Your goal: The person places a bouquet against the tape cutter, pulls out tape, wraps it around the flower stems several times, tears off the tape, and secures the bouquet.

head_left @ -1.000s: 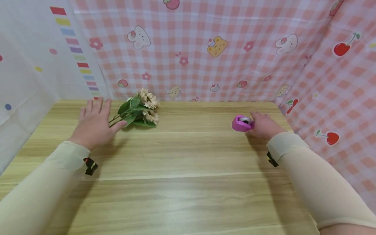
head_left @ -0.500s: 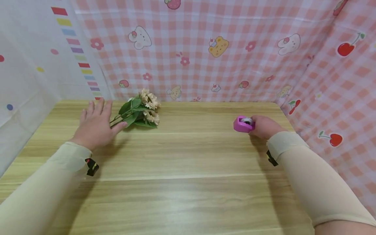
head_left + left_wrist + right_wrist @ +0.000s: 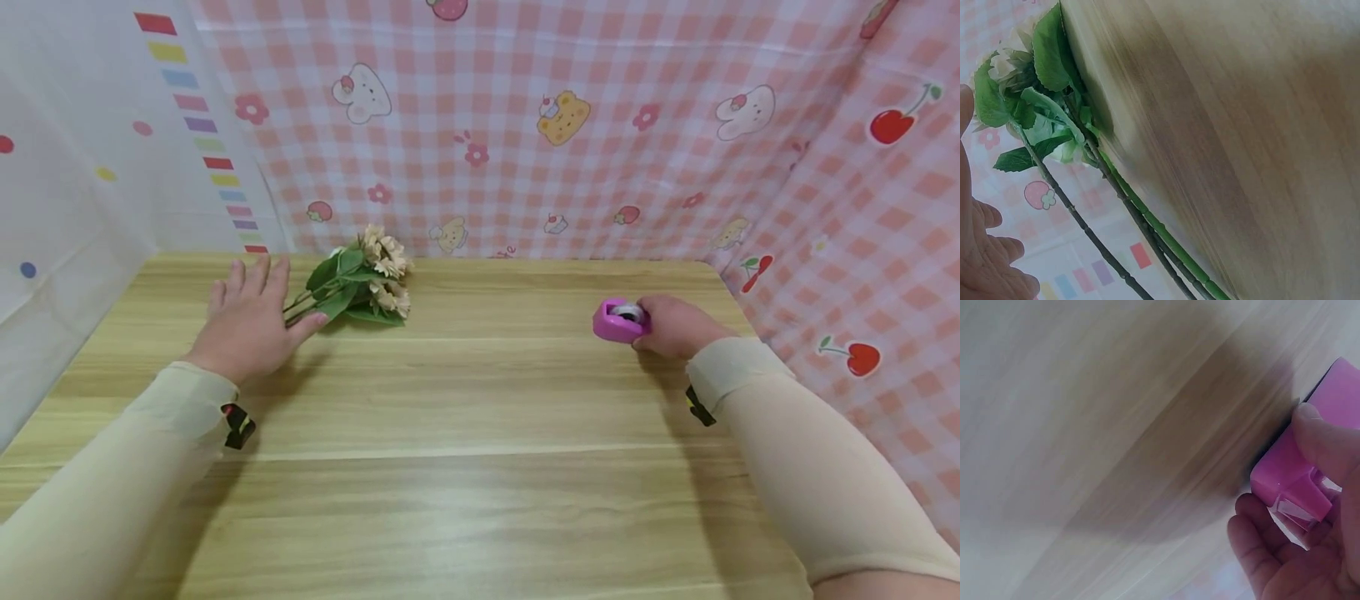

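At the back left of the table lies a bunch of artificial flowers (image 3: 352, 279) with cream blooms, green leaves and several stems. My left hand (image 3: 247, 325) is spread over the stem ends with its fingers straight; in the left wrist view the stems (image 3: 1104, 244) run past the fingers without being gripped. Toward the back right, a pink tape dispenser (image 3: 617, 323) with a roll of tape sits on the table. My right hand (image 3: 675, 325) holds its right end, and the right wrist view shows the thumb (image 3: 1316, 428) on one side and fingers around the other.
The wooden table (image 3: 450, 417) ends at a pink checked cloth (image 3: 480, 108) hung behind it. Another checked cloth (image 3: 885, 250) stands close beside the right arm, and a white dotted cloth (image 3: 67, 217) borders the left side.
The right hand's fingers have drawn in around the tape dispenser's end, and the dispenser has barely shifted. The left hand and flowers stay in place; the view drifts slightly.
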{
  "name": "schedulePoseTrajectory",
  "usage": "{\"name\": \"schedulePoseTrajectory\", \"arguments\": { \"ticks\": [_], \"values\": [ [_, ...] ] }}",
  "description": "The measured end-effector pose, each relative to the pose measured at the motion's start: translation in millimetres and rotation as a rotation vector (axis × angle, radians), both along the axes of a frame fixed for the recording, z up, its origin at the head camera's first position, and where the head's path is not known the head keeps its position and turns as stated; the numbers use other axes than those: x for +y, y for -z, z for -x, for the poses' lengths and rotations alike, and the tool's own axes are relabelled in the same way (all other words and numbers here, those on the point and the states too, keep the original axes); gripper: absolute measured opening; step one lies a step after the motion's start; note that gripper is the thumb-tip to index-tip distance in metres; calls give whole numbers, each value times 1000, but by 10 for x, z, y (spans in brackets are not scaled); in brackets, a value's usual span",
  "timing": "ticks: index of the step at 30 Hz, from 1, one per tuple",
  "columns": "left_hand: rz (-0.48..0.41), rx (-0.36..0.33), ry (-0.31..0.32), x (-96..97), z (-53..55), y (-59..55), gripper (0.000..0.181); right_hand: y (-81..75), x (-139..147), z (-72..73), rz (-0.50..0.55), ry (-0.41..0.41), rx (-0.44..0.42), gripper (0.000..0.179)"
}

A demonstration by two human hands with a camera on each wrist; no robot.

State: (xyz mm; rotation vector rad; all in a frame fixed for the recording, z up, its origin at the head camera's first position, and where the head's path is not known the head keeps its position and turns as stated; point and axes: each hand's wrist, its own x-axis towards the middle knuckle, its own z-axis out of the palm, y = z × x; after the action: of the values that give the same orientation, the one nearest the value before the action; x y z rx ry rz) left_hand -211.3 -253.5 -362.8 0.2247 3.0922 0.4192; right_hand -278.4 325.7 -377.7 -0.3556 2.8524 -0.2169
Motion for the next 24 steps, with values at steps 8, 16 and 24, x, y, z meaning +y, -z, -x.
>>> {"name": "schedulePoseTrajectory", "arguments": {
  "ticks": [8, 16, 24],
  "values": [
    [11, -2, 4, -6, 16, 56, 105, -44, -390, -65, 24, -71, 12, 34],
    [-3, -5, 8, -1, 5, 88, 106, -62, -973, -189, 25, -133, 13, 37],
    [-5, -6, 8, 13, -7, 94, 106, -56, -1577, -349, -26, -202, 13, 47]
  ]
}}
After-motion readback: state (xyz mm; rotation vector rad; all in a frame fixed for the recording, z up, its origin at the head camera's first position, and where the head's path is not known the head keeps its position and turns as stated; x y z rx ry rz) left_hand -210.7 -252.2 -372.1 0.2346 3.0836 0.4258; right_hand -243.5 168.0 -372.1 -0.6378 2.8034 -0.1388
